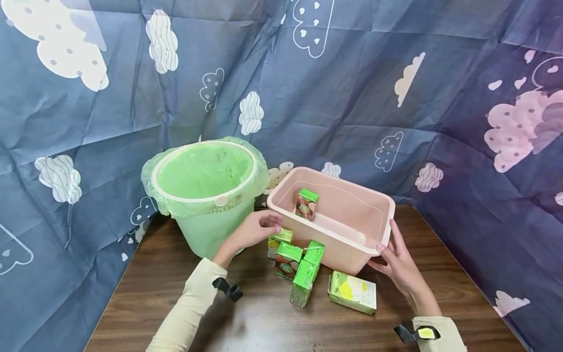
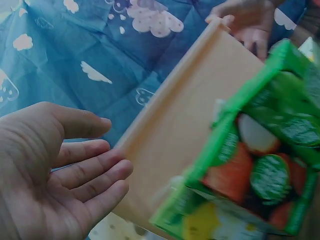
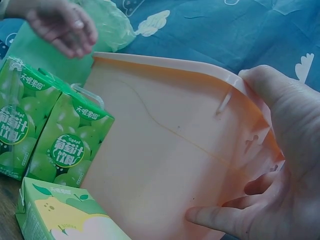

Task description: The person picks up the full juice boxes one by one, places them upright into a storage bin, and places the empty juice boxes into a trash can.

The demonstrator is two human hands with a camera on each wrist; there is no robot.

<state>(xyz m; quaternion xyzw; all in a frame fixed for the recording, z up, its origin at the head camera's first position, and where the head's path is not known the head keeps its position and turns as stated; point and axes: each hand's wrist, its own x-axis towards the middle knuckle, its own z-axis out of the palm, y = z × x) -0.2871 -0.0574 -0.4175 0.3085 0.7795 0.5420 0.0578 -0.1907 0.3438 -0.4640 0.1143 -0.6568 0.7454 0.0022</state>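
A pink plastic bin (image 1: 347,254) stands at the table's back, one juice carton with red fruit (image 1: 306,204) inside it. At its right end my right hand (image 1: 402,266) grips the bin, thumb on the rim and fingers against the outer wall. My left hand (image 1: 257,230) is by the bin's left front corner, fingers loosely extended and holding nothing; whether they touch the rim is unclear. Against the front wall cluster a yellow-green carton (image 1: 280,239), another red-fruit carton (image 1: 288,264) and green grape juice cartons (image 3: 70,145). A pear juice carton (image 1: 352,292) lies flat nearby.
Left of the bin stands a light green bucket (image 1: 206,230) with a clear liner folded over its rim. A blue cloth (image 1: 343,98) with cloud prints hangs behind and at both sides of the brown wooden table (image 1: 264,318).
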